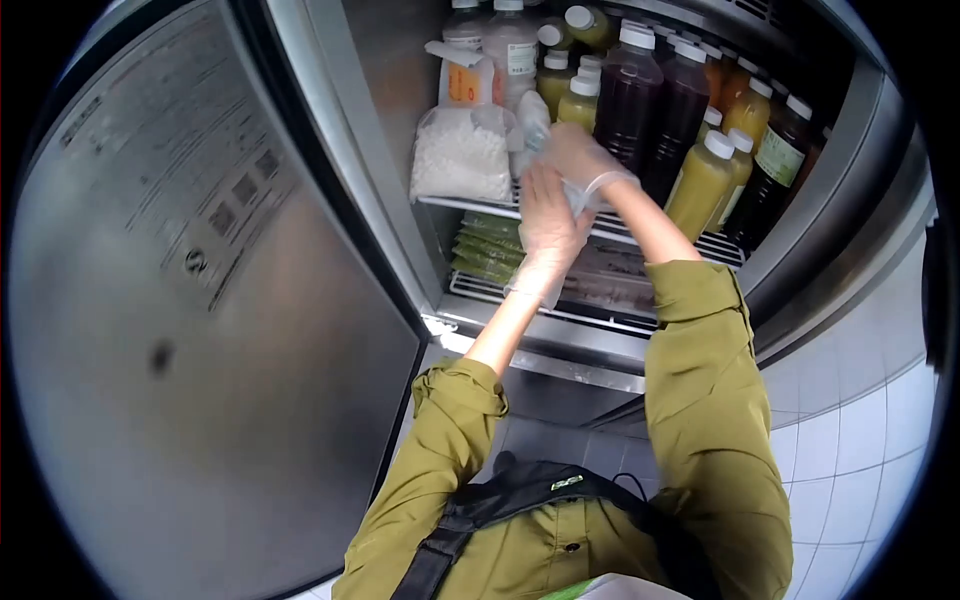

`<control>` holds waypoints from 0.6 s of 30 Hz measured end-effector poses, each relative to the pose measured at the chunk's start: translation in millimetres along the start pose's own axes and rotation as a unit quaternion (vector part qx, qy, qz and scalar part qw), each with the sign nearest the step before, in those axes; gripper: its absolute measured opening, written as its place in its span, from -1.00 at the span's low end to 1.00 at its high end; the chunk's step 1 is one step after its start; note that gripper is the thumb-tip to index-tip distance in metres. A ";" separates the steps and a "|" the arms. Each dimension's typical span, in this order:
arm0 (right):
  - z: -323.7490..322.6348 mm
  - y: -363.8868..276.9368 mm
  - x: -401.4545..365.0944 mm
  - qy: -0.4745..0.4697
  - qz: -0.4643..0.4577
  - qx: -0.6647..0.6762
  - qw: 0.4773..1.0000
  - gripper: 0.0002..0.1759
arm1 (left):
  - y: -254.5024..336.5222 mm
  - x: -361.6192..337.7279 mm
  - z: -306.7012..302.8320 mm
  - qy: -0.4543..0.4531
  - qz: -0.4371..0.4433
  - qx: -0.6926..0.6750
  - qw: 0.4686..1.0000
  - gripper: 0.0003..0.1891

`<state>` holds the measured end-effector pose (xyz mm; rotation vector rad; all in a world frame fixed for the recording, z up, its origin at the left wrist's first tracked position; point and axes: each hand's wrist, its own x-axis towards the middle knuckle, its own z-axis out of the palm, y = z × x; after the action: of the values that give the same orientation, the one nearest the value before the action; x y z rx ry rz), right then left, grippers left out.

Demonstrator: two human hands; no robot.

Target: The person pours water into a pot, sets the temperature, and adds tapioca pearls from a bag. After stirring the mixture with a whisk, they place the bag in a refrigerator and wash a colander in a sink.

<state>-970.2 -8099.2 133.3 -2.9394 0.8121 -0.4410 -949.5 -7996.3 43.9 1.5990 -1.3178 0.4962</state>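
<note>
One white bag (pixel 463 158) sits on the upper of two shelves (pixel 442 202). Behind the bag are two clear bottles (pixel 518 58) and one orange-marked packet (pixel 467 84). To its right are at least three dark bottles (pixel 628 95), at least six green bottles (pixel 700 188) and at least two orange bottles (pixel 748 108), partly hidden. Below it lie several green packs (pixel 488 248), too overlapped to count. Left of it is one door (pixel 220 330)

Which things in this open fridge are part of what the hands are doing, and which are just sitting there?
In the job:
left hand, gloved
right hand, gloved
whitish plastic packet at the hands, contents unclear

Apparently just there:
bag of white pieces
dark bottles
yellow-green bottles
green packs, lower rack
</note>
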 end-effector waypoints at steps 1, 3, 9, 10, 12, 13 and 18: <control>-0.7 -4.2 1.5 0.054 0.001 -0.001 0.999 -0.71 | -3.4 4.2 7.5 0.009 -0.011 0.038 0.999 -0.09; 3.4 -23.6 -7.0 0.159 0.003 0.004 0.987 -0.65 | -6.8 12.5 16.9 0.041 -0.018 0.152 0.987 -0.34; 10.6 -36.8 -16.4 0.238 0.029 -0.056 0.969 -0.48 | -16.0 36.1 16.7 -0.040 -0.083 0.006 0.996 -0.61; 9.7 -36.2 -14.7 0.241 0.039 -0.055 0.968 -0.46 | -12.5 35.5 9.1 -0.070 -0.074 -0.011 0.995 -0.60; 2.4 -41.7 -11.6 0.178 0.055 -0.089 0.978 -0.62 | 0.5 26.1 -9.0 -0.064 -0.079 -0.044 0.994 -0.60; -1.0 -43.3 -9.6 0.123 0.075 -0.078 0.987 -0.63 | 3.2 17.3 -14.3 -0.061 -0.084 -0.059 0.993 -0.60; -16.4 -38.4 -7.0 -0.013 0.077 -0.032 0.996 -0.70 | -6.8 14.0 -47.6 -0.138 -0.116 -0.059 0.982 -0.61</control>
<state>-961.7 -8062.3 152.3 -2.9043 1.0578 -0.3705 -926.5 -7963.1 73.5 1.7376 -1.3122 0.0519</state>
